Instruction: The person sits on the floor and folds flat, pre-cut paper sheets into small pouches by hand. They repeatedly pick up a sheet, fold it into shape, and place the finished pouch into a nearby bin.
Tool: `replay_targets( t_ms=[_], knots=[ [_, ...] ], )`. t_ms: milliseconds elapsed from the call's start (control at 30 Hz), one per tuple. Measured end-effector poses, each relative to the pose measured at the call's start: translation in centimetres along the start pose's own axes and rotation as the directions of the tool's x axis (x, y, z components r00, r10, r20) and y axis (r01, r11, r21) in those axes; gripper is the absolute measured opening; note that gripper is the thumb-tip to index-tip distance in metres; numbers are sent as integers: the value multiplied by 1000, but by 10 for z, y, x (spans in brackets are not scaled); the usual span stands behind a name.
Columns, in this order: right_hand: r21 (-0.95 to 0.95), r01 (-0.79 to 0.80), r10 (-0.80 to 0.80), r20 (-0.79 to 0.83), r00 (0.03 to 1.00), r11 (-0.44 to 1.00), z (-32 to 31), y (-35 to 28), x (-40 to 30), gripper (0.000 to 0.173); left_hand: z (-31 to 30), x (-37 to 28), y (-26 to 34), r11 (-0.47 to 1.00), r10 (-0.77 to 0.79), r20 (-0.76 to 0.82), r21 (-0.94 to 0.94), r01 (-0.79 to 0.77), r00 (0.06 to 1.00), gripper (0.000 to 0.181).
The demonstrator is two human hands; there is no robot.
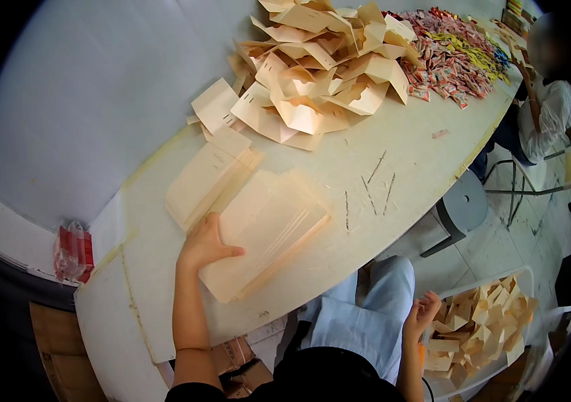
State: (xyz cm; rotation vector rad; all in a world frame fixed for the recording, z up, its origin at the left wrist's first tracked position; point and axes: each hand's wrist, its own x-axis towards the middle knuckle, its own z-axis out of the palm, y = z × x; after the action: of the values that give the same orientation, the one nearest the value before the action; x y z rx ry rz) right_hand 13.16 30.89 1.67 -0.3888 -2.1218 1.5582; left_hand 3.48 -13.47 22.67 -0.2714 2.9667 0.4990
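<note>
At the left edge of a stack of flat cream card blanks (265,231) is my left hand (207,241), its thumb lying over the top sheet and its fingers at the side edge. A second, narrower stack of card blanks (205,181) lies just beyond, partly fanned. My right hand (422,311) hangs low beside my leg with fingers loosely curled, and nothing shows in it. Next to it stands a translucent plastic bin (531,286) holding folded card pieces (481,321). Folded cream card pieces with slots (315,80) form a heap at the table's far side.
Small wrapped packets (451,60) are piled at the far right of the white table (305,301). Dark scored lines (366,188) mark its top. A grey stool (464,201) and a seated person (547,115) are to the right. Red packs in plastic (74,251) lie at left.
</note>
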Motion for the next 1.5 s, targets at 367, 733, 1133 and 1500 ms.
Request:
replay_targets(
  t_ms=[367, 733, 1133, 1500],
  knots=[
    [347, -77, -142, 565, 813, 935, 63, -96, -25, 12, 5, 8, 21, 999, -6, 121, 46, 1, 993, 93],
    [214, -807, 50, 956, 288, 551, 163, -184, -15, 56, -10, -28, 69, 985, 54, -191, 169, -21, 980, 95],
    [427, -204, -88, 571, 816, 881, 177, -185, 11, 64, 3, -36, 78, 668, 141, -77, -728, -152, 987, 62],
    [510, 470, -506, -78, 859, 720, 114, -179, 123, 79, 40, -7, 168, 636, 552, -516, -249, -731, 656, 60]
  ],
)
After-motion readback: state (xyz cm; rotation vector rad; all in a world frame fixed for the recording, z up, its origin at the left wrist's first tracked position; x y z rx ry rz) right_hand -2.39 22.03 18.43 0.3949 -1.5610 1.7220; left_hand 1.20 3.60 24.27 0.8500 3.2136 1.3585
